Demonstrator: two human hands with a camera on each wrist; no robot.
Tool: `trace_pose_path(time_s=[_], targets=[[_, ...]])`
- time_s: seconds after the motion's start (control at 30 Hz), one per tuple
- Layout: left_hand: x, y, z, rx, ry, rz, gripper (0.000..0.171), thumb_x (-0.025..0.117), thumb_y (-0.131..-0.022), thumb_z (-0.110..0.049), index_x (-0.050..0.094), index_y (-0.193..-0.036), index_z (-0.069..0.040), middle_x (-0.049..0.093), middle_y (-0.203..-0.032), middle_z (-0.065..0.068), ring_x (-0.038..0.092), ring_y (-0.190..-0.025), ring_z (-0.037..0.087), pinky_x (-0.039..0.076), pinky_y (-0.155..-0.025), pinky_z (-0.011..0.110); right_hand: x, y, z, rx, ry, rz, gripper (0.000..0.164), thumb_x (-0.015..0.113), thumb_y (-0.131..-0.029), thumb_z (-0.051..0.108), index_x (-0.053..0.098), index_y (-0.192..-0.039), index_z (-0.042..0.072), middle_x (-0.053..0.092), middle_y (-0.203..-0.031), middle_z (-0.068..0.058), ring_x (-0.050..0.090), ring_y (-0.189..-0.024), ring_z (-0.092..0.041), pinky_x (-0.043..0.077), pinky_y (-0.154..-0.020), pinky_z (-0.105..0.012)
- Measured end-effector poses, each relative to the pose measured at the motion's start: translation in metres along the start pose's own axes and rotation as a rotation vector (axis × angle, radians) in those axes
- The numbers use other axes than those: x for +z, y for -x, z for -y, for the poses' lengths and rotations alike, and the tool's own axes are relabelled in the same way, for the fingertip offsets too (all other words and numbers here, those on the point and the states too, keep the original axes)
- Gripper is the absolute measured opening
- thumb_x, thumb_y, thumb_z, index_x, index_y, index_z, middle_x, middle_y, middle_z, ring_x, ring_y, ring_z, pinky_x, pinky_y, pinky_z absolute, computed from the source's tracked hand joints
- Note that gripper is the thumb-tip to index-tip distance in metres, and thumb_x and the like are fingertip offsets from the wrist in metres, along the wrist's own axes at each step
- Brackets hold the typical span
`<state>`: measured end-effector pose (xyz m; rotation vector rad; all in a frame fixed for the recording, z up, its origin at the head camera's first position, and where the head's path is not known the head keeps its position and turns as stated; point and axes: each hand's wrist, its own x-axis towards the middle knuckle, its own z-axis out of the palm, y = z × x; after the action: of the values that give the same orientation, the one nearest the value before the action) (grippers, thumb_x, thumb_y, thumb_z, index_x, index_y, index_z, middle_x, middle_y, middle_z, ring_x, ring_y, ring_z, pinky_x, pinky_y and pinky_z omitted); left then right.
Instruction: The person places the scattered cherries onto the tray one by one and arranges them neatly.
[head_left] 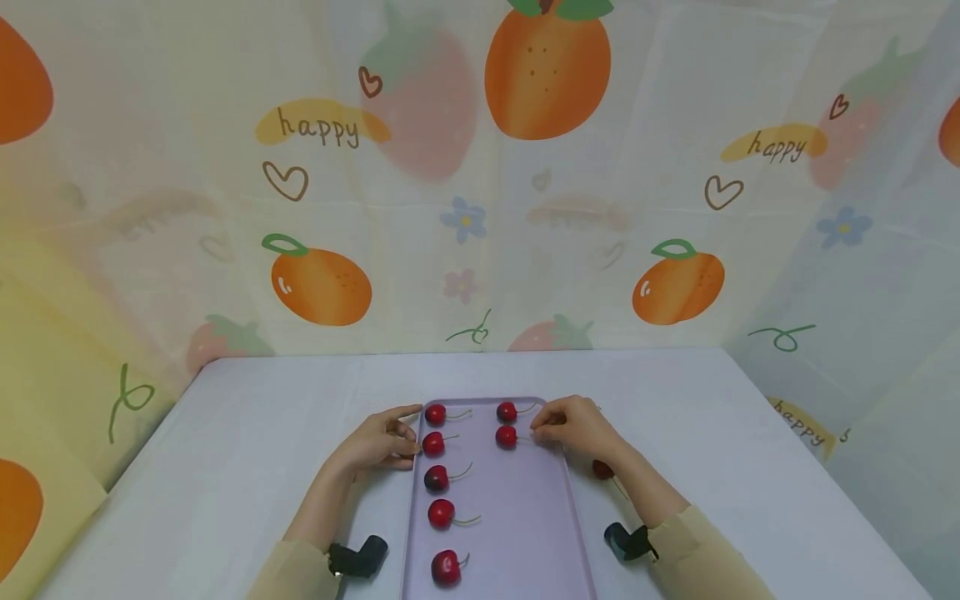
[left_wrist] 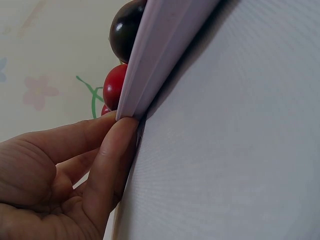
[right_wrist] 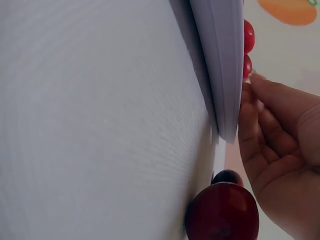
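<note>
Head view: the left hand (head_left: 386, 440) is pinching the lilac tray (head_left: 517, 517), the right hand (head_left: 573, 425) pinching the stem of a cherry (head_left: 506, 437) on it; left wrist: more cherries (left_wrist: 114, 86) are showing past its rim; right wrist: a loose cherry (right_wrist: 222, 212) is resting on the table (right_wrist: 100, 125).

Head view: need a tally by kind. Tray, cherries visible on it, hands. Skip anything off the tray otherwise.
Tray: 1
Cherries visible on it: 7
Left hand and right hand: 2
Total: 10
</note>
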<state>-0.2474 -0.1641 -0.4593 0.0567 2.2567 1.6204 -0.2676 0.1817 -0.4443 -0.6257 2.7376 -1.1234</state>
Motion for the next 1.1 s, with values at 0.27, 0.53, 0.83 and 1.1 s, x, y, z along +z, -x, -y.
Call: trace_pose_path(time_s=[0.27,0.53,0.83,1.1], targets=[[0.0,-0.001,0.001,0.002,0.013,0.009,0.07,0.068,-0.086,-0.001,0.04,-0.15,-0.007,0.056,-0.095,0.009,0.062,-0.075,0.014,0.063,-0.066,0.027,-0.013,0.008,-0.009,0.056,-0.039,-0.085,0.01,0.073,-0.088,0.022,0.078,-0.095,0.017,0.075,-0.091,0.002,0.064,-0.085,-0.01,0.054,-0.078,-0.022],[0.0,0.001,-0.001,-0.009,-0.002,0.003,0.069,0.067,-0.087,-0.001,0.04,-0.15,-0.009,0.056,-0.097,0.011,0.062,-0.076,0.014,0.063,-0.068,0.027,-0.032,0.022,-0.014,0.111,-0.083,-0.125,0.018,0.072,-0.089,0.024,0.077,-0.102,0.011,0.076,-0.096,-0.005,0.062,-0.077,-0.015,0.053,-0.071,-0.023],[-0.001,0.002,0.0,0.011,-0.009,0.007,0.068,0.067,-0.088,-0.002,0.04,-0.15,-0.008,0.057,-0.098,0.011,0.061,-0.076,0.015,0.063,-0.069,0.027,-0.051,0.041,-0.021,0.126,-0.14,-0.158,0.026,0.071,-0.09,0.027,0.075,-0.105,0.007,0.076,-0.1,-0.013,0.069,-0.087,-0.017,0.056,-0.076,-0.02],[-0.001,-0.001,0.002,0.007,0.009,0.009,0.069,0.067,-0.087,-0.001,0.04,-0.15,-0.007,0.056,-0.096,0.01,0.062,-0.076,0.014,0.063,-0.068,0.027,-0.059,0.056,-0.033,0.182,-0.136,-0.191,0.032,0.07,-0.091,0.028,0.073,-0.111,0.004,0.075,-0.104,-0.012,0.072,-0.09,-0.021,0.055,-0.079,-0.014]])
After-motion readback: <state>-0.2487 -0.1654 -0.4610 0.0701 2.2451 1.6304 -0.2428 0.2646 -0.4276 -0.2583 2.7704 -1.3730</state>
